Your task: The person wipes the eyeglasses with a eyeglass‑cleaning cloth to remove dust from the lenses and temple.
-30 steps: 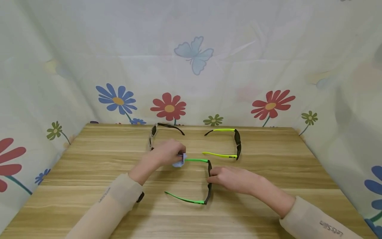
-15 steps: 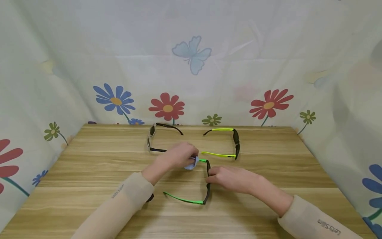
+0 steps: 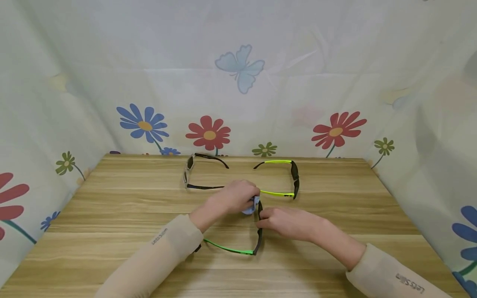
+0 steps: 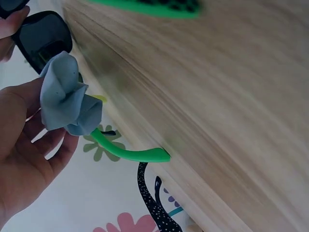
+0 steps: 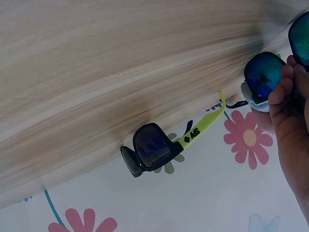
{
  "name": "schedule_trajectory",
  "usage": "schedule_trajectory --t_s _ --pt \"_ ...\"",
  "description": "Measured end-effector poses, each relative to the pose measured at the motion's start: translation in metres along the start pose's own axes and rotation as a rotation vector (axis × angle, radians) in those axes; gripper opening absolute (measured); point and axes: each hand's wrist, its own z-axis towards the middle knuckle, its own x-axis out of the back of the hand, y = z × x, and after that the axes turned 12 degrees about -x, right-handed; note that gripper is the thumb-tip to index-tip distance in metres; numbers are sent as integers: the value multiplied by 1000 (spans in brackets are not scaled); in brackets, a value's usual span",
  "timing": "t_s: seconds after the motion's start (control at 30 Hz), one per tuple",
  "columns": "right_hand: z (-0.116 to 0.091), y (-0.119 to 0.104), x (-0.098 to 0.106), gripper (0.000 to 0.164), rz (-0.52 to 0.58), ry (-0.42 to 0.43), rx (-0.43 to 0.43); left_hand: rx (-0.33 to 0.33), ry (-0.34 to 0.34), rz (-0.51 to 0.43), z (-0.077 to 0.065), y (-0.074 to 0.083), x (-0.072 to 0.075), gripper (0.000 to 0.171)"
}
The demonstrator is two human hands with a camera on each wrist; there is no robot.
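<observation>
With clock directions read from the head view, the green-armed sunglasses are found at six o'clock, low on the wooden surface, with the dark front turned toward three o'clock and the arms unfolded toward nine. By the left hand, at the pair's twelve o'clock side, a bunched pale blue cloth is pinched; this grip is clamped on the cloth, which is folded around the far green arm near its hinge. By the right hand, at three o'clock, the front is pinched between the two blue-green mirrored lenses, that grip being clamped on the frame. Whether the pair is slightly lifted cannot be told.

Between one and two o'clock of it, yellow-armed sunglasses are laid open; at eleven o'clock, silver-framed sunglasses with dark arms, one tip hidden by the left hand. The surface is backed by a flower-printed curtain.
</observation>
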Motion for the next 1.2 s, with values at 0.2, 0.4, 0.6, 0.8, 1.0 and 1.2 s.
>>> schedule_trajectory --t_s 0.2,0.4,0.6,0.8,1.0,1.2 --pt "2 -1 0 16 -23 -18 0 6 11 6 -1 -2 -1 4" --pt "3 -3 0 14 -65 -36 -10 11 32 16 -5 -7 -7 6" --pt "-1 -5 2 14 -101 7 6 -15 50 38 -11 -9 -9 8" --pt "-7 -6 13 21 -148 30 1 -22 92 26 -22 -12 -3 15" --pt "-14 -1 19 22 -143 69 -7 5 97 -6 -39 -24 5 15" --pt "-21 6 20 26 -123 128 2 54 103 -53 -57 -36 8 10"
